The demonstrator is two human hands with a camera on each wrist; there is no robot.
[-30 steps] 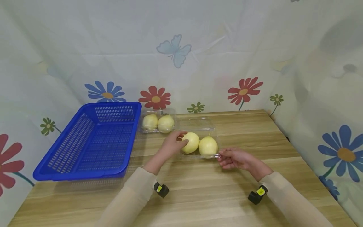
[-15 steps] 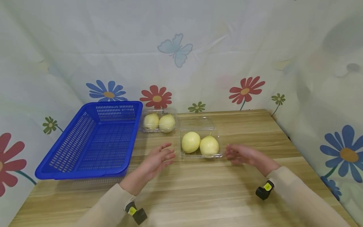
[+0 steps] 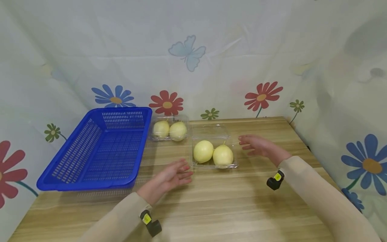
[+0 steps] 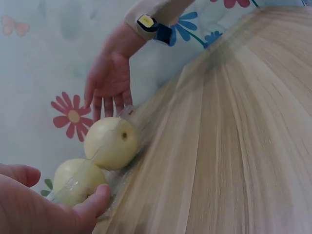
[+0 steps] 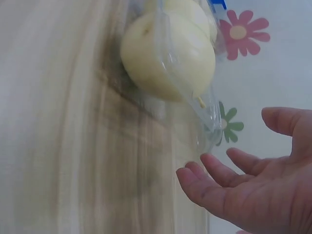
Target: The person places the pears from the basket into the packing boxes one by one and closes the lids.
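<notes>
Two pale yellow pears, one on the left (image 3: 203,152) and one on the right (image 3: 223,155), sit side by side in a clear plastic clamshell box (image 3: 215,166). Its lid (image 3: 210,131) lies folded back toward the wall. My left hand (image 3: 169,176) is off the box's near left corner, fingers spread loosely and holding nothing. On the other side, my right hand (image 3: 257,145) hovers by the box's right edge, apart from it, with its fingers extended. In the right wrist view, a gap shows between the right fingertips (image 5: 187,178) and the plastic.
A second clear box (image 3: 169,138) with two pears stands farther back, its lid over them. Left of it is a blue slotted plastic basket (image 3: 140,158). All rest on a wooden table (image 3: 229,205) before a flower-printed cloth (image 3: 223,74).
My left hand has let go of the left pear and drawn back toward me. My right hand has left the box's front corner and moved back along its right side.
</notes>
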